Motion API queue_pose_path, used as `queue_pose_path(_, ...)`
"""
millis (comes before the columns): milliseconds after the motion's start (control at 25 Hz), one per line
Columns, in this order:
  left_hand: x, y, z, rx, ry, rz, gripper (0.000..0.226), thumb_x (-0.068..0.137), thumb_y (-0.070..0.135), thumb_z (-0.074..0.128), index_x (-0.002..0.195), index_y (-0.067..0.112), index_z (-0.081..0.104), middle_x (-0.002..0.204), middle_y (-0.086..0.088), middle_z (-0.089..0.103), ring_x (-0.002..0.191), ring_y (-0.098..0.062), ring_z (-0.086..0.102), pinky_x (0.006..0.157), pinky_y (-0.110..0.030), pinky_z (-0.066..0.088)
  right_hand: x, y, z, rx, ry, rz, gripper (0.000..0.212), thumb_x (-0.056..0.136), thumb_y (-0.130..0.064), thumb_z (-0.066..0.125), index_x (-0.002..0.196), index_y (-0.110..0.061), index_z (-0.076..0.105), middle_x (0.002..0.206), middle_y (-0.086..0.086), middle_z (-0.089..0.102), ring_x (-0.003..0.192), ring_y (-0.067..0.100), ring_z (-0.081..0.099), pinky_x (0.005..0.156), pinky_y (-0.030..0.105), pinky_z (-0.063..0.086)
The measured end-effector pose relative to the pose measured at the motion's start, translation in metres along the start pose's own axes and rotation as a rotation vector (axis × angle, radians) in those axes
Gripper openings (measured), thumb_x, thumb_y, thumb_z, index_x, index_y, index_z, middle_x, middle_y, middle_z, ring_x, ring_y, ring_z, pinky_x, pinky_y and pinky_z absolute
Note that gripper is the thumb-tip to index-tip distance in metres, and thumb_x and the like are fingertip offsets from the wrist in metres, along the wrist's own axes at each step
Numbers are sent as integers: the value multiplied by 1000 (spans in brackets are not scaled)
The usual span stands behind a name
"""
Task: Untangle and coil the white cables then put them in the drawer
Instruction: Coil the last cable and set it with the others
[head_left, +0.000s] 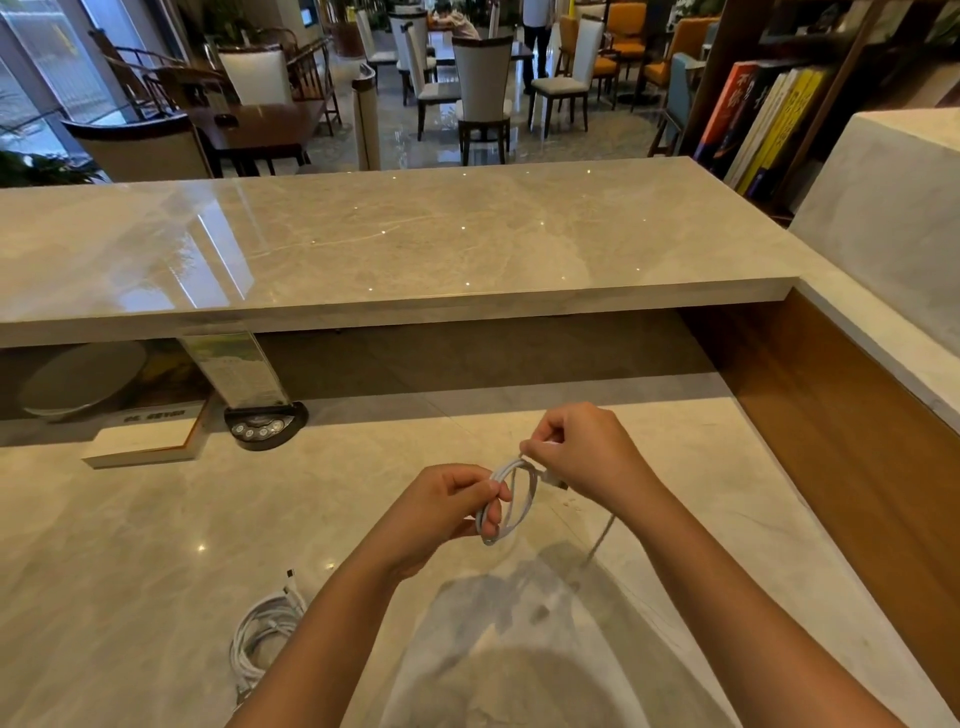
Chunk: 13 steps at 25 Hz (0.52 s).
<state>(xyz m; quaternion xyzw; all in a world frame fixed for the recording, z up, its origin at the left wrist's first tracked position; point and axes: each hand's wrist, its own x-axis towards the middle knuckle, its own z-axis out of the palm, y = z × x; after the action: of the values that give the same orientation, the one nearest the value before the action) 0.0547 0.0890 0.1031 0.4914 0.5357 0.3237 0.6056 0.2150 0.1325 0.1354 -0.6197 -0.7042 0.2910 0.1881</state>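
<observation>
A glossy beige marble desk (156, 545) carries a white cable bundle (265, 634), a booklet (143, 441) and a black button console (265, 426).

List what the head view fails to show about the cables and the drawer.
- Drawer: not in view anywhere.
- Coiled cable on the desk: its right part is covered by the left forearm.
- Cable in hand: the left hand and right hand hide parts of it.

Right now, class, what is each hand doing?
Left hand: closed, holding the coiled white cable.
Right hand: closed, pinching the same cable's end.
</observation>
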Motion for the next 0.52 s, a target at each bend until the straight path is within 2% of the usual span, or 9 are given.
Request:
queue_pose_path(160, 3, -11, 8, -18, 128, 31, 26, 95, 9, 46, 79, 8, 66, 61, -1, 59, 55, -12, 54, 69, -27, 54, -7, -1, 6, 165, -35, 16, 20, 88, -15, 54, 85, -10, 73, 76, 2, 67, 74, 21, 62, 62, 31, 48)
queue_pose_path(320, 3, -16, 9, -107, 142, 55, 25, 94, 7, 46, 77, 6, 64, 59, -1, 56, 53, -11, 52, 66, -25, 54, -1, 15, 0, 425, 49, 160, 20, 88, -7, 53, 84, -12, 72, 72, 2, 64, 58, 11, 52, 49, 19, 41)
queue_pose_path(440, 4, -18, 2, -152, 158, 55, 25, 95, 7, 45, 79, 6, 64, 58, -1, 55, 54, -9, 52, 67, -25, 54, 7, 29, -5, 404, 107, 233, 20, 88, -8, 54, 81, -10, 73, 72, 7, 65, 59, 17, 47, 55, 32, 41)
queue_pose_path(520, 5, -20, 0, -160, 185, 52, 24, 95, 6, 45, 79, 6, 64, 59, -2, 55, 54, -10, 52, 66, -25, 53, 9, 32, -5, 335, 117, 242, 20, 88, -9, 53, 85, -9, 73, 71, 2, 65, 61, 17, 49, 58, 34, 43)
